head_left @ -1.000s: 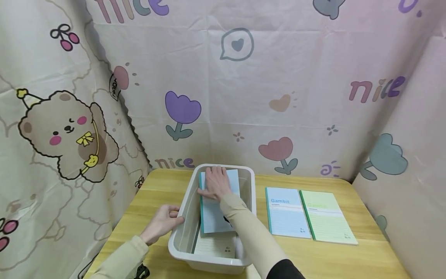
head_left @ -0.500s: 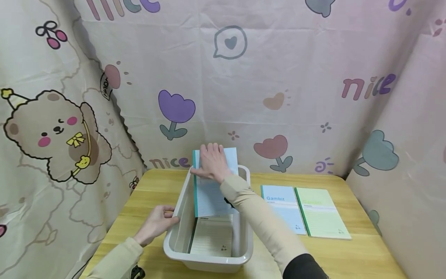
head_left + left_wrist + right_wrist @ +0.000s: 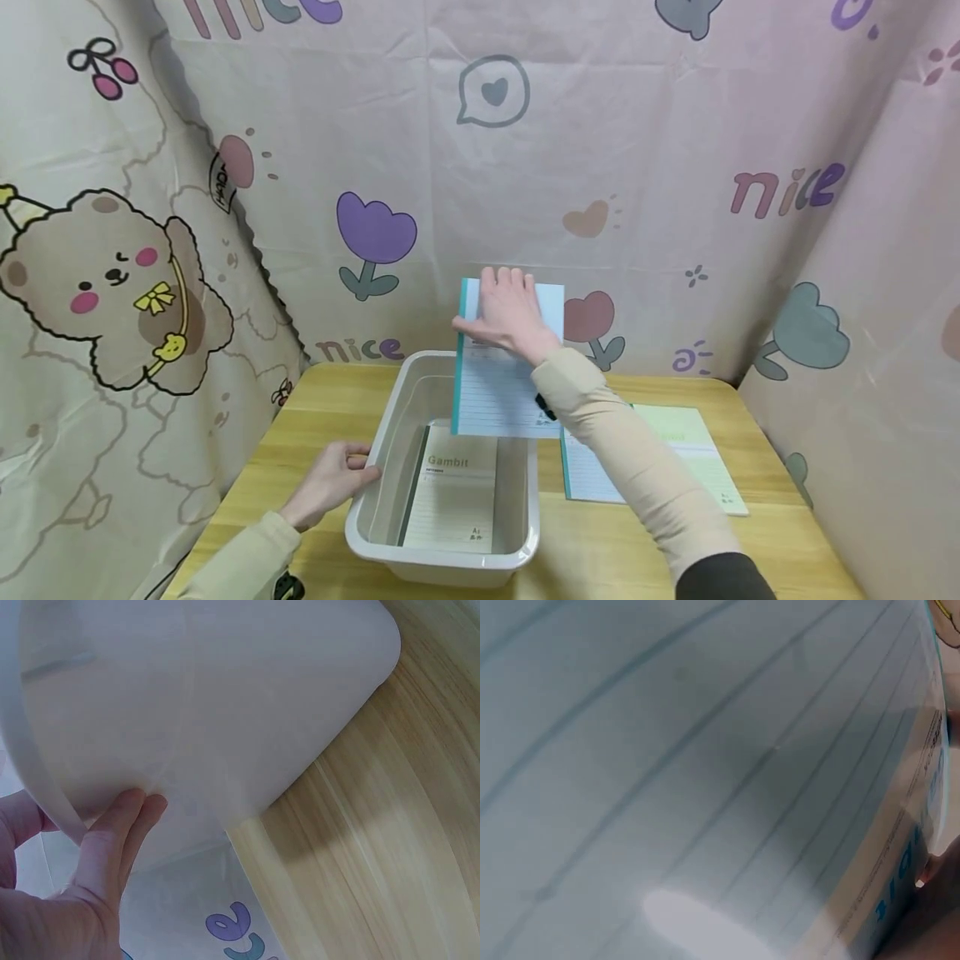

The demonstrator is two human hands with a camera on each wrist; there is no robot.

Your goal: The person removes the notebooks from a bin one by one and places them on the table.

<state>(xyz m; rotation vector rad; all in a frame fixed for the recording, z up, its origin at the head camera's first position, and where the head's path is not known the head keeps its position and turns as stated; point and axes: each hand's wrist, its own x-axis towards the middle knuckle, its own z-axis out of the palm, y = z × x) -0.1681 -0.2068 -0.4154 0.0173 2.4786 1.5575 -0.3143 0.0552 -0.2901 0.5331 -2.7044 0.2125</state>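
My right hand (image 3: 512, 315) grips a light blue notebook (image 3: 498, 400) by its far edge, fingertips over the top and thumb at the teal spine. The notebook is tilted above the right side of a white plastic bin (image 3: 442, 557). Its lined cover (image 3: 705, 750) fills the right wrist view. My left hand (image 3: 326, 483) pinches the bin's left rim, with two fingers against the outer wall (image 3: 247, 712) in the left wrist view. Inside the bin lies a cream Gambit notebook (image 3: 453, 504) with a dark spine.
To the right on the wooden table (image 3: 637, 554) lie another blue notebook (image 3: 588, 475), partly hidden by my right sleeve, and a green notebook (image 3: 708, 467) beside it. A patterned cloth (image 3: 480, 183) hangs behind the table and along both sides.
My right hand has lifted the blue notebook up out of the bin and moved it right, uncovering the cream notebook. My left hand has stayed on the rim.
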